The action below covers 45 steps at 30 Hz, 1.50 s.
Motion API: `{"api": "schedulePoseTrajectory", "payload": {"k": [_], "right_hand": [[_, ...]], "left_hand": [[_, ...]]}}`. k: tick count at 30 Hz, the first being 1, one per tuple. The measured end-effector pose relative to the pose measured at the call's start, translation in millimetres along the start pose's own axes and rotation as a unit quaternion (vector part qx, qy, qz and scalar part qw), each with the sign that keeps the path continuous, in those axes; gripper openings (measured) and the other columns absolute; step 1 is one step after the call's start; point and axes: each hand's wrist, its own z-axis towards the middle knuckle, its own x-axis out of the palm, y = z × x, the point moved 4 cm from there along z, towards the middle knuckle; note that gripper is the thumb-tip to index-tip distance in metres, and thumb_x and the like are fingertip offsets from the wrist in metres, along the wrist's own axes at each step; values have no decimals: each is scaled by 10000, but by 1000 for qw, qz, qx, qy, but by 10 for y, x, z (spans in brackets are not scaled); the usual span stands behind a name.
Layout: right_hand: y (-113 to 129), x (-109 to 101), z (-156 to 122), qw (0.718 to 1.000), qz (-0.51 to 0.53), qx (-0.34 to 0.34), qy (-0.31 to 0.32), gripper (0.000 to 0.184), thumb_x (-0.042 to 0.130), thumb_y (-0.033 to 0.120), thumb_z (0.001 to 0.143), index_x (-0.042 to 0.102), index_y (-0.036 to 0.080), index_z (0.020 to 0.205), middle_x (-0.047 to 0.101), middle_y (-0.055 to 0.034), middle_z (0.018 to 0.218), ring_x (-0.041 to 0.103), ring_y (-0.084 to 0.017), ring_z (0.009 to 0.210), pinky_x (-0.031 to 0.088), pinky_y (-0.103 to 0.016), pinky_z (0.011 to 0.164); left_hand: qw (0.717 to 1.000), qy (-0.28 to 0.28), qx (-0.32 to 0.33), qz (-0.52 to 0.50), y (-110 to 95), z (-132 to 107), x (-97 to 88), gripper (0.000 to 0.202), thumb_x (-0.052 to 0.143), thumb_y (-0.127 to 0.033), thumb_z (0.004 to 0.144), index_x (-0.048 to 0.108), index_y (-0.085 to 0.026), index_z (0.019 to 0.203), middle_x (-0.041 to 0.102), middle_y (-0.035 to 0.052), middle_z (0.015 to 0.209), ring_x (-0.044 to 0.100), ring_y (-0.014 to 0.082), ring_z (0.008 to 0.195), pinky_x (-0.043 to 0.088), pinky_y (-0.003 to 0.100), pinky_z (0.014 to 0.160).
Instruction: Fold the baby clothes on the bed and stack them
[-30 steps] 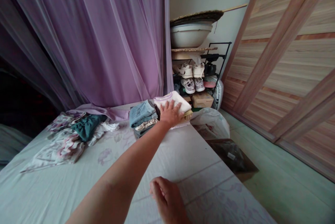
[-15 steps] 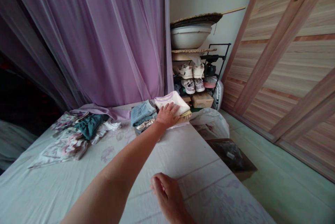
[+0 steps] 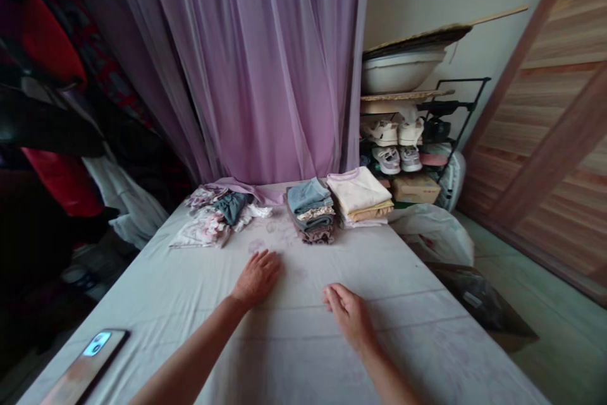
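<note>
My left hand (image 3: 258, 277) is palm down over the bed sheet, its fingers stretched out and nothing in it. My right hand (image 3: 349, 315) is loosely curled above the sheet, thumb against the fingers, and I see nothing held. Beyond them stands a stack of folded clothes (image 3: 317, 223) with blue denim shorts (image 3: 308, 195) on top. Close beside it on the right is a second folded stack, topped by a cream shirt (image 3: 359, 189) with lilac trim over yellow cloth (image 3: 374, 212). A loose heap of clothes (image 3: 203, 228), with a dark teal garment (image 3: 231, 206) in it, lies at the far left.
A phone (image 3: 88, 364) lies at the bed's near left. Off the right edge are a clear plastic bag (image 3: 439, 231) and a cardboard box (image 3: 484, 304). A shoe rack (image 3: 467, 117) and purple curtain (image 3: 265, 76) stand behind; dark hanging clothes (image 3: 52, 120) are at left.
My left hand has left the cream shirt and come back toward me, to the left. My right hand stays curled over the bed. The view has turned left, bringing the phone in.
</note>
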Motion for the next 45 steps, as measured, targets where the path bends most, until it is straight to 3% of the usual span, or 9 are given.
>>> {"api": "schedulePoseTrajectory", "payload": {"k": [4,8,13,19,28,32,38,41,45], "right_hand": [[-12,-8,2,1000,-25,3,-10,545,387,682,827,654,208,784,720,-76,715,677,-206,620,497,-268,576],[5,-36,-5,999,-44,4,-21,564,397,710,789,660,211,800,725,-78,714,675,-213,617,509,-282,594],[16,-55,-4,998,-56,16,-36,582,416,738,745,662,212,789,727,-87,718,680,-224,619,517,-295,596],[9,-59,3,995,-72,31,-58,598,421,764,708,667,223,770,737,-97,725,689,-242,638,522,-310,599],[-39,-66,15,995,-59,45,-71,596,467,768,681,684,218,764,736,-100,710,687,-246,633,533,-312,605],[-58,-64,13,995,-48,56,-71,638,479,802,656,688,208,765,738,-112,717,689,-252,634,541,-319,608],[-121,-78,-12,995,-35,64,-75,700,469,835,657,699,191,805,735,-121,726,687,-249,626,556,-320,605],[-178,-75,-10,996,-36,67,-55,712,452,836,681,706,187,829,739,-122,754,696,-249,646,558,-310,596],[-181,-72,-15,996,-32,67,-56,711,439,838,691,701,191,823,739,-123,757,697,-250,645,554,-305,585]], "left_hand": [[995,10,-101,-24,375,-425,-33,412,436,-318,963,543,-221,1348,519,87,1434,437,267,1350,361,495,1114],[987,-8,-156,-41,433,-612,-68,410,437,-336,960,547,-227,1341,506,85,1443,420,264,1360,325,487,1133],[975,-40,-216,-42,379,-661,-130,402,457,-344,948,560,-204,1311,511,105,1424,428,269,1347,314,466,1138],[970,-47,-233,-56,385,-667,-172,382,460,-327,943,569,-200,1287,522,102,1404,441,268,1329,316,455,1132],[956,-58,-285,-42,465,-662,-45,464,462,-356,938,511,-148,1349,411,174,1493,350,311,1400,284,464,1144],[932,-55,-357,-22,704,-647,-90,515,435,-403,943,486,-133,1379,245,223,1568,230,375,1443,274,544,1118],[916,-20,-400,10,1291,-655,-252,525,413,-469,941,483,-237,1406,185,163,1602,158,382,1462,209,589,1125],[923,-23,-384,27,1463,-603,-357,489,438,-446,931,530,-249,1369,244,122,1592,169,360,1465,174,568,1145],[915,-89,-391,-36,1582,-451,-669,364,465,-356,915,645,-241,1211,561,101,1392,380,322,1374,230,552,1122]]}}
